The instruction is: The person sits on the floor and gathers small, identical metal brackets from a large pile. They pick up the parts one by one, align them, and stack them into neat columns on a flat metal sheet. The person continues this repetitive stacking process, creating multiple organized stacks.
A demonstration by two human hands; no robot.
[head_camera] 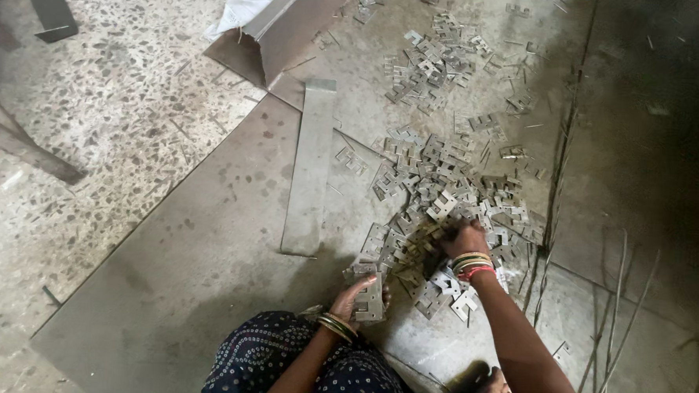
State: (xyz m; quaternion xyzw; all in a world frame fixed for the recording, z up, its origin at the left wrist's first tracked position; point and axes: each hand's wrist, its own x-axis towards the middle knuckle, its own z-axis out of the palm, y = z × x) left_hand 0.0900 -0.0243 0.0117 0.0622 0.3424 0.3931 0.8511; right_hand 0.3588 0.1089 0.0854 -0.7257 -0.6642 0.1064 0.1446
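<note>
Left hand [358, 297] is gripping a stack of metal plates [370, 302] lower centre; right hand [462, 239] is digging curled fingers into the plate pile [436, 192], grasp unclear

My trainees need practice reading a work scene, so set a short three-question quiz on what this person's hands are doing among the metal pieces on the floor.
1. True or false: the left hand holds a stack of flat metal pieces.
2. Where is the right hand? A) on the long metal strip B) in the big pile of metal pieces C) on the cardboard box
3. Fill in: the person sits on the floor, and the pile lies on a large flat ____.

Key
1. True; the stack rests in the left hand.
2. B; the fingers dig into the pile.
3. Sheet; grey, laid over the speckled floor.
</note>
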